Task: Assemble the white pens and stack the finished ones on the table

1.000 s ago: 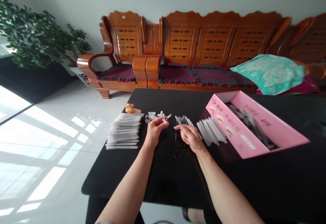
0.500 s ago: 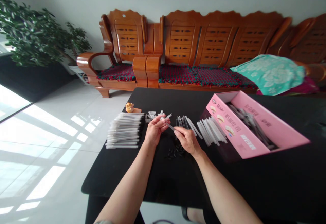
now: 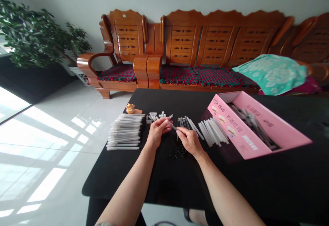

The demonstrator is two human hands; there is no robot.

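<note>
The slim grey rod (image 3: 173, 126) is left of the pink box (image 3: 239, 138), its long axis slanting between the hands. The left hand (image 3: 157, 131) pinches its far end; the right hand (image 3: 190, 141), nearer the box, pinches its near end.

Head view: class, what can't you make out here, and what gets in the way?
All in the head view:
Ends of the rod: hidden by the left hand and right hand.
Black bits: too small and dark to count.
Floor of the box: hidden by its near wall and the sticks inside.
Plant: cut off by the left edge.
</note>
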